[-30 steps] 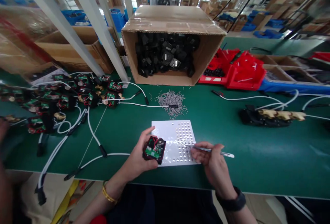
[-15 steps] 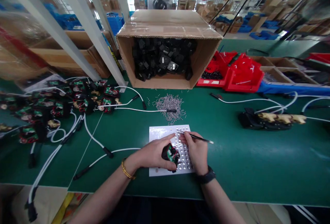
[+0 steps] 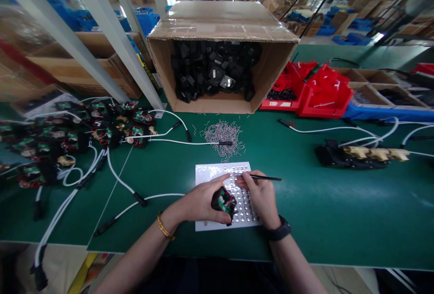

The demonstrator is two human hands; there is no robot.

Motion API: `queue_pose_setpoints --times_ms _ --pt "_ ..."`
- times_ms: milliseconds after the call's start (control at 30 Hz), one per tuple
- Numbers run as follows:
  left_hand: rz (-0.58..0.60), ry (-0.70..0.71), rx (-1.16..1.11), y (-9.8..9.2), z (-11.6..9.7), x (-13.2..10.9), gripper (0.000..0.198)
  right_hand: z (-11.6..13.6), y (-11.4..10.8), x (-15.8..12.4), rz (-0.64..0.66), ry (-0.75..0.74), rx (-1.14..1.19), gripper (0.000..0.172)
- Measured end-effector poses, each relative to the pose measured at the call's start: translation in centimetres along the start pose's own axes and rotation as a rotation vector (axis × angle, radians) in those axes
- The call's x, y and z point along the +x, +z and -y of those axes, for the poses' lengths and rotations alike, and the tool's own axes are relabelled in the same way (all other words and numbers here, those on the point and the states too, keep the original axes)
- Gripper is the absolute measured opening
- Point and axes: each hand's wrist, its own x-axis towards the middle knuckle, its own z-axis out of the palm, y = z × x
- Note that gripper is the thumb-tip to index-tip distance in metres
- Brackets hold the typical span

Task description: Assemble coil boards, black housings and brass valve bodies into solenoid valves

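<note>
Compared with half a second ago, little has shifted. The small circuit-board module [image 3: 224, 201] is still gripped in the left hand [image 3: 203, 201] over the white dotted sheet [image 3: 210, 172]; tweezers [image 3: 259, 177] stay pinched by the right hand [image 3: 259, 197], tips at the sheet's far dots, suggesting a dot is being picked.

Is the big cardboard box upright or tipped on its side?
Tipped: the box lies with its opening facing the person, black parts visible inside.
</note>
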Motion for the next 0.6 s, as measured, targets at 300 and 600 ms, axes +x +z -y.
queue_pose_setpoints --times_ms 300,600 --pt "-0.009 0.001 -0.004 0.15 0.24 -0.07 0.097 0.13 -0.19 0.21 0.041 0.008 -0.002 0.038" --pt "-0.012 0.006 -0.025 0.22 0.18 0.0 0.095 -0.19 0.06 0.07 0.0 -0.011 -0.018 0.039"
